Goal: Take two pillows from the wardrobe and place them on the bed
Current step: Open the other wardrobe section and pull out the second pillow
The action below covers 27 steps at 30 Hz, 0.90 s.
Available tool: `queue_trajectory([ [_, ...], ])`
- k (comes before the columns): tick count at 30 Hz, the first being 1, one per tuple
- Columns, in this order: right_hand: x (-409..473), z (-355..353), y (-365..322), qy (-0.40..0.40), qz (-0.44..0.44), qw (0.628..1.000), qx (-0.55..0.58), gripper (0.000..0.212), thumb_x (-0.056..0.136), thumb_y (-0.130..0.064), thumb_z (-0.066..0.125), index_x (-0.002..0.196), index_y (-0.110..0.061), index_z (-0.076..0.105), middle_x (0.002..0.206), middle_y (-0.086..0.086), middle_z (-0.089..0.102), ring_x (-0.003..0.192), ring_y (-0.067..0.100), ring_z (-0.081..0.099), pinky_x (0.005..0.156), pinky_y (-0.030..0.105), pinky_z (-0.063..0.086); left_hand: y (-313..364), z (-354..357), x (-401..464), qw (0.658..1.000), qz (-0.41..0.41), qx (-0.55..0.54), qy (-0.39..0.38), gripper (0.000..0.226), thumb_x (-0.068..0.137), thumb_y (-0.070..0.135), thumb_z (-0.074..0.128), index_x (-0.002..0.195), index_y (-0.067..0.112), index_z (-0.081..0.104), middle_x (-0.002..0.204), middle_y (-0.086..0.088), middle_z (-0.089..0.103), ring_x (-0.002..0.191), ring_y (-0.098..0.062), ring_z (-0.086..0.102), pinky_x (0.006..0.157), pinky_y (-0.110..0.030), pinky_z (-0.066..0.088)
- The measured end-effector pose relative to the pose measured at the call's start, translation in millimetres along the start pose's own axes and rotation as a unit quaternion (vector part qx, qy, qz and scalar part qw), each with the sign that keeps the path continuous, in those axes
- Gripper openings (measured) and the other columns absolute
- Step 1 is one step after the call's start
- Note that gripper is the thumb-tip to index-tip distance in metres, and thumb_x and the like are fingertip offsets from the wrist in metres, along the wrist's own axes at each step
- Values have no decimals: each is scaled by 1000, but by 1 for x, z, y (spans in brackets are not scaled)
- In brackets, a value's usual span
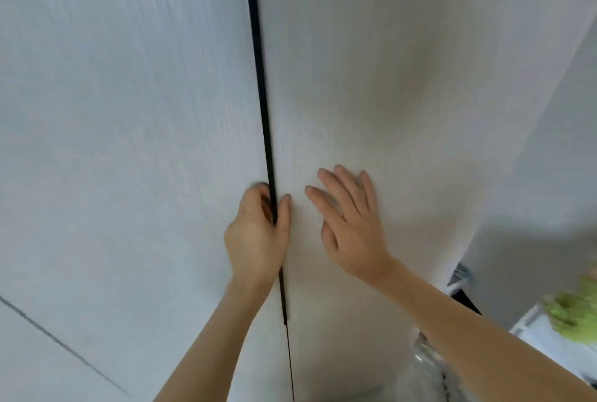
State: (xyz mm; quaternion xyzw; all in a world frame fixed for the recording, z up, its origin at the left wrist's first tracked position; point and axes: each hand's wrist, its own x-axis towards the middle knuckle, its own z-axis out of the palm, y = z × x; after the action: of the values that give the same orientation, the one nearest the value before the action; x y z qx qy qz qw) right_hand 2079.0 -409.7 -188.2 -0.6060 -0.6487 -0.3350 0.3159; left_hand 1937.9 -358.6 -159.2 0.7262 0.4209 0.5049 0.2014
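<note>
Pale wardrobe door swings stiffly: your left hand grips its black edge handle; right hand lies flat beside it.

left door, right door beside

Both bare forearms reach up and forward. Left hand: fingers curled round the black door-edge strip, thumb on the near face. Right hand: fingers straight, slightly spread, palm flat.
</note>
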Motion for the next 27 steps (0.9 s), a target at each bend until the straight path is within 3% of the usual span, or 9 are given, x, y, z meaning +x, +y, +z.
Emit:
queue_trajectory([
  [2,-1,0,13,-40,-38,998,3,61,73,-5,47,133,-15,45,146,5,28,138,27,23,112,54,15,8,5,-2,997,-15,54,52,15,89,27,56,84,15,49,67,4,50,55,-12,47,52,-22,34],
  [7,-1,-4,24,-101,-68,992,9,69,72,-13,39,140,-20,33,152,2,21,140,24,14,114,47,7,16,2,-5,989,-15,132,68,25,90,24,54,71,18,39,63,11,39,57,-12,42,49,-17,27],
  [16,0,-26,24,-157,-65,984,43,59,75,-15,32,132,-14,46,148,7,33,138,25,20,109,51,17,40,-18,-35,982,-48,160,83,25,88,23,56,69,16,43,95,5,40,78,-19,49,63,-30,43],
  [19,-6,-39,17,-179,-58,973,132,55,80,-16,29,133,-12,41,145,13,37,136,29,24,107,55,27,43,-34,-58,984,-34,144,95,25,86,17,59,66,8,47,99,3,42,80,-21,53,70,-35,51],
  [21,-17,-51,4,-166,-98,952,239,55,85,-16,25,139,-11,30,148,10,32,136,23,24,110,43,29,46,-50,-78,986,-29,135,98,21,85,15,61,71,2,53,99,3,43,80,-19,55,74,-31,53],
  [24,-22,-80,-28,-196,-108,886,405,55,91,-16,25,144,-21,16,150,-9,18,136,2,18,107,7,17,54,-81,-112,987,-23,121,107,14,85,13,63,74,7,54,101,6,45,83,-7,55,75,-14,50],
  [27,-21,-99,-67,-218,-113,818,520,54,92,-19,27,141,-33,9,149,-18,14,136,-6,14,103,0,13,61,-118,-146,987,-45,102,113,14,86,13,61,75,16,52,99,15,46,90,4,54,74,-2,45],
])
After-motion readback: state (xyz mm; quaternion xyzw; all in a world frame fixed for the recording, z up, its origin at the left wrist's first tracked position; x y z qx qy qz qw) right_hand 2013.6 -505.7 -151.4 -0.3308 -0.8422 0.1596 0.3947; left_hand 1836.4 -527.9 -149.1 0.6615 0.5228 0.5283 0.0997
